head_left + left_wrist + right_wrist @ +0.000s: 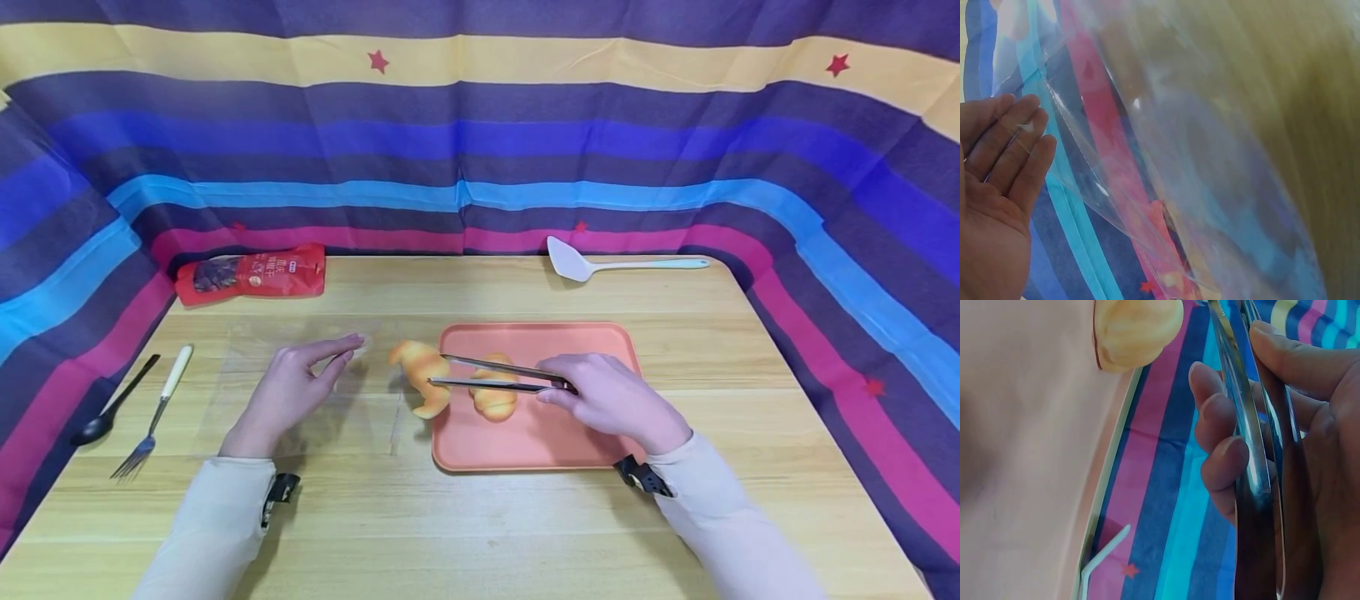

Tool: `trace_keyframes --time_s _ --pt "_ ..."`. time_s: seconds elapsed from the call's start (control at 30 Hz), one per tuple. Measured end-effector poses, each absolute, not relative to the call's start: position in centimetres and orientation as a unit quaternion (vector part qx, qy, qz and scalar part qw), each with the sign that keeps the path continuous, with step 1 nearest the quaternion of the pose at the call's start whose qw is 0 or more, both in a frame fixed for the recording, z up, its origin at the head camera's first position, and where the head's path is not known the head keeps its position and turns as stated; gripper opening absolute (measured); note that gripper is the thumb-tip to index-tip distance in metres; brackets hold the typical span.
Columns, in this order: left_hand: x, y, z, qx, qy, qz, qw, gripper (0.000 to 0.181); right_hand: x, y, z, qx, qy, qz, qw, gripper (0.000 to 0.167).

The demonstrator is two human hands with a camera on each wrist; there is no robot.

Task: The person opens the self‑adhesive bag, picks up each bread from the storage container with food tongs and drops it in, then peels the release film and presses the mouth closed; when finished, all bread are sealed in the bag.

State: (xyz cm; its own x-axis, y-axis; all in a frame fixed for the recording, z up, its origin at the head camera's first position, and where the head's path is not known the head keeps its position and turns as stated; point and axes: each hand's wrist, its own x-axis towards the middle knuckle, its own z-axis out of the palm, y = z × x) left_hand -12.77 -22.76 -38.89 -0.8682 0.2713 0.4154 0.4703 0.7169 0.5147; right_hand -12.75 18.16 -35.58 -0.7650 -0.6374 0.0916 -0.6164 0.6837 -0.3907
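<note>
Golden croissant at tips of tongs, axis eleven-to-five, nine o'clock from right hand gripping them.
Left hand, nearer, pinches clear bag.

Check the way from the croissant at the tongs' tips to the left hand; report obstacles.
Nothing solid shows between that croissant and the left hand; only clear plastic film, pinched by that hand, spreads there. The other croissant lies off that path, beneath the tongs.

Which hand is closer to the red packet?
Left. The left hand pinches clear plastic in front of the red packet; the right hand, holding tongs over the pink tray, is farther off to the right.
</note>
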Motion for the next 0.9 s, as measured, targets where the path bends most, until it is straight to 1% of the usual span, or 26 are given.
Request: trace_keyframes --time_s 0.2,0.5,0.77,0.9 --pt "-12.8 -22.7 -38.9 -0.207 -0.91 -0.322 0.158 0.03 -12.9 17.0 -35.7 -0.357 0.913 -0.197 0.015 0.029" --pt "-12.8 -22.8 -38.9 -0.223 -0.902 -0.33 0.168 0.031 -13.1 15.8 -35.9 -0.366 0.913 -0.18 0.003 0.02" --pt "-12.8 -22.7 -38.9 -0.238 -0.895 -0.334 0.173 0.033 -13.1 14.8 -36.2 -0.376 0.911 -0.167 -0.008 0.025" --pt "-12.8 -22.4 -38.8 -0.239 -0.896 -0.332 0.173 0.034 -13.0 14.2 -36.3 -0.382 0.911 -0.158 -0.014 0.024"
